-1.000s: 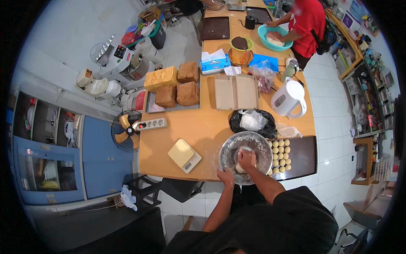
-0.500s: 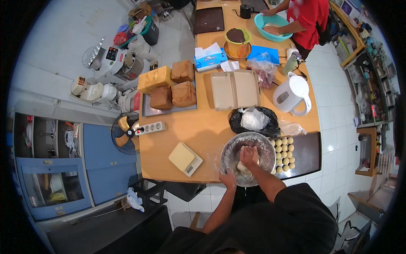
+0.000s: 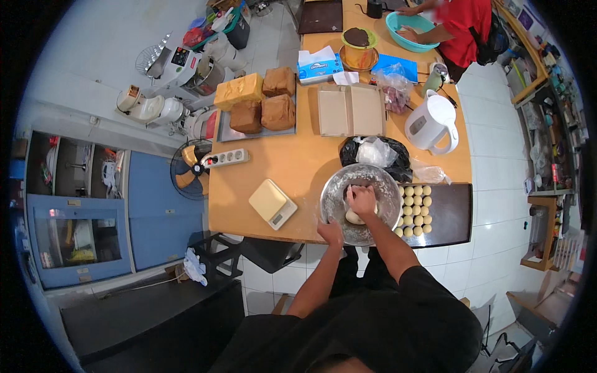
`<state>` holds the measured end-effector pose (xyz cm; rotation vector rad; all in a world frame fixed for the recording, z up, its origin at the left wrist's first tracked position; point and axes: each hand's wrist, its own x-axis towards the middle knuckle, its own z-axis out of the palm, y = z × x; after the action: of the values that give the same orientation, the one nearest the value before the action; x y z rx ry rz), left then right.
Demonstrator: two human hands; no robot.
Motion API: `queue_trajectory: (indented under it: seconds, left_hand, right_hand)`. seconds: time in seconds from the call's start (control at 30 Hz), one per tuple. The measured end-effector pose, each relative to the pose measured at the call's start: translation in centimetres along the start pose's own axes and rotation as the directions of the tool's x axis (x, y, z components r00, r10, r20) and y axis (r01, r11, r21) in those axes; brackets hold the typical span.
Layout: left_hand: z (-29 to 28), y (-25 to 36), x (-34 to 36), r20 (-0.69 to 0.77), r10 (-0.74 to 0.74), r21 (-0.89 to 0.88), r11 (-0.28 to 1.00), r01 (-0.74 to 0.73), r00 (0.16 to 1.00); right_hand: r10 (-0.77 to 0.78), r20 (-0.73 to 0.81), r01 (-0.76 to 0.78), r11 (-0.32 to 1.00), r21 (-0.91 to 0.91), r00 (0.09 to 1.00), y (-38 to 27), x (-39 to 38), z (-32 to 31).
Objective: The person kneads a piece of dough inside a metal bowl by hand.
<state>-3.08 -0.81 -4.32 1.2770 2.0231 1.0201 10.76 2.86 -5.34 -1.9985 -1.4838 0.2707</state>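
Note:
A metal mixing bowl, dusted with flour inside, stands at the near edge of the table. My left hand is closed on its near left rim. Inside the bowl, my right hand is curled against a pale lump of dough, part of which sits under the wrist. My right fingertips are partly hidden. Just right of the bowl, several small round dough balls lie in rows on a dark tray. A kitchen scale lies to the left.
Brown loaves on a metal tray, a power strip, an open cardboard box, a black plastic bag and a white electric kettle share the table. Across it, a person in red works in a turquoise basin.
The whole view has shifted, so the table sits higher in the picture. My right hand has curled more and moved toward the far side of the dough. My left hand stays on the rim.

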Motion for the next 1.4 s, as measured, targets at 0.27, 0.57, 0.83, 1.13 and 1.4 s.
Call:
queue_trajectory:
  seconds: [0.27,0.57,0.83,1.13,1.4]
  left_hand:
    - [0.2,-1.6,0.9,0.031,-0.116,-0.067,0.991,0.118,0.993]
    - [-0.1,1.5,-0.5,-0.025,-0.055,-0.043,0.998,0.054,0.998]
    - [-0.4,2.8,-1.6,-0.006,-0.122,-0.125,0.985,0.12,0.993]
    - [-0.1,2.0,-1.6,-0.11,-0.094,-0.163,0.984,0.076,0.989]
    - [-0.7,2.7,-1.1,0.037,-0.287,-0.123,0.949,0.29,0.957]
  right_hand:
    - [-0.01,0.141,-0.005,0.994,0.111,0.99,-0.3,0.2,0.9]
    - [0.153,0.281,-0.193,0.974,0.122,0.948,3.8,1.0,-1.2]
    - [0.212,0.084,-0.195,0.965,-0.173,0.974,1.5,-7.5,-0.4]
    - [0.264,0.408,-0.316,0.947,0.064,0.874,3.9,-5.4,-2.5]
    - [0.317,0.343,-0.342,0.94,0.014,0.884,-1.0,-5.7,-5.1]
